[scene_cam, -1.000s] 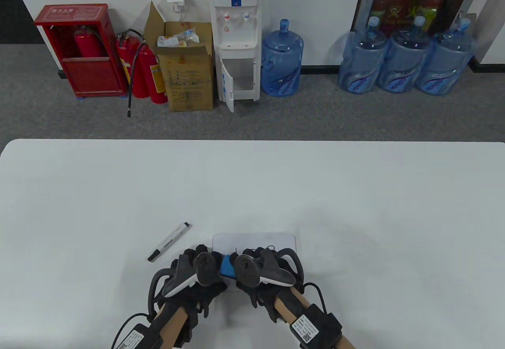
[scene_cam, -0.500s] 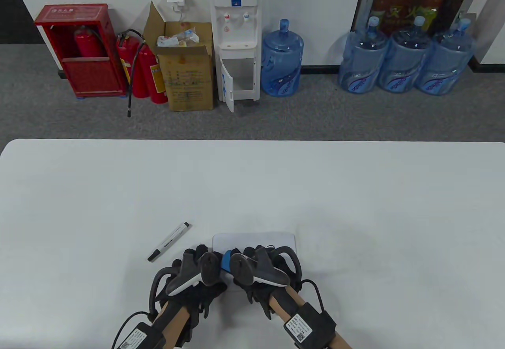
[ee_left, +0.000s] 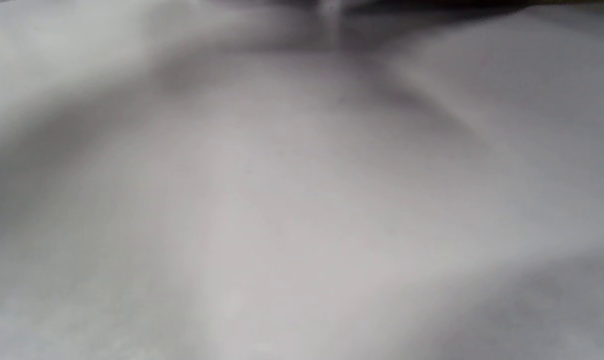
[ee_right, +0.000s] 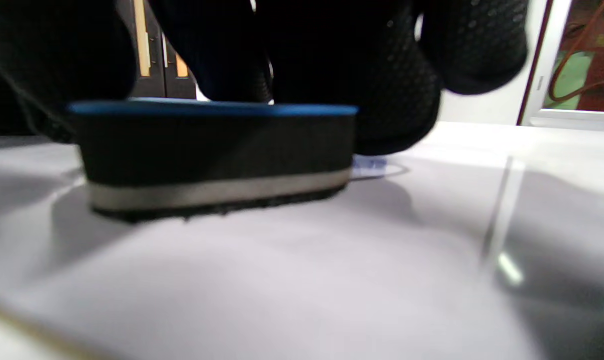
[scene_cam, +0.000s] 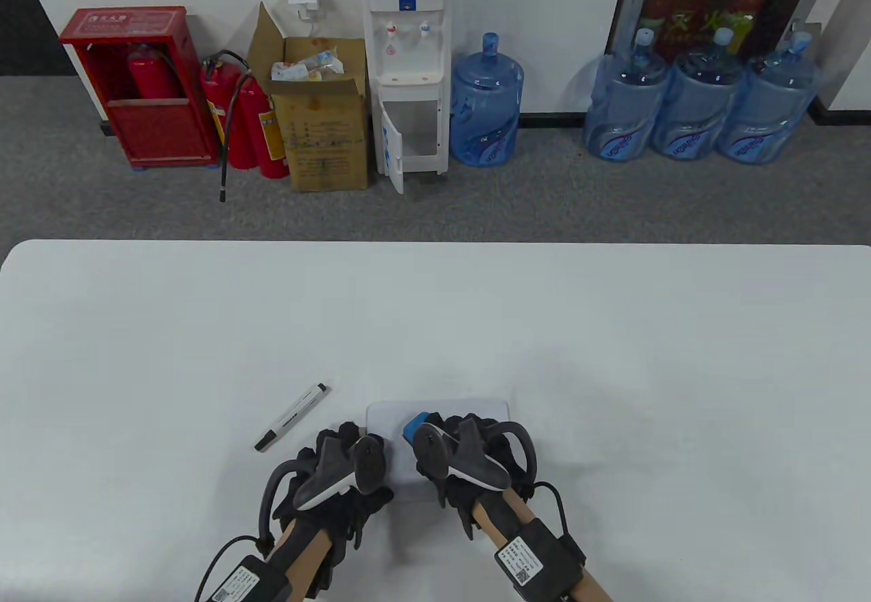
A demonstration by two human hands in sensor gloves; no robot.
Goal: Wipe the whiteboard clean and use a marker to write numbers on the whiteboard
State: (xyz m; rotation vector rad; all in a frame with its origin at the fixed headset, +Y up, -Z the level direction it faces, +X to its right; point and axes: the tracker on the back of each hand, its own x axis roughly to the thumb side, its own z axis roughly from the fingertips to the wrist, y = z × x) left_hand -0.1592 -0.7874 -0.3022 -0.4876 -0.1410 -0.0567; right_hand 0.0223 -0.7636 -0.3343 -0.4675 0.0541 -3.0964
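A small whiteboard [scene_cam: 391, 418] lies flat near the table's front edge. My right hand [scene_cam: 442, 428] grips a blue-topped eraser [scene_cam: 414, 423] and holds it on the board's far middle. In the right wrist view the eraser [ee_right: 216, 150] sits felt-down on the whiteboard [ee_right: 281, 280], with gloved fingers [ee_right: 382, 75] curled over its top and a faint blue mark just behind it. My left hand [scene_cam: 343, 442] rests at the board's left edge, its fingers mostly hidden under the tracker. A black-and-white marker [scene_cam: 292, 416] lies on the table left of the board.
The white table [scene_cam: 612, 357] stretches wide to the right and behind the board. The left wrist view is only a blurred white surface. Beyond the table on the floor stand a water dispenser [scene_cam: 407, 64], water jugs, a cardboard box and fire extinguishers.
My right hand has slid the eraser from the board's near left toward its far middle. The left hand and the marker have stayed put.
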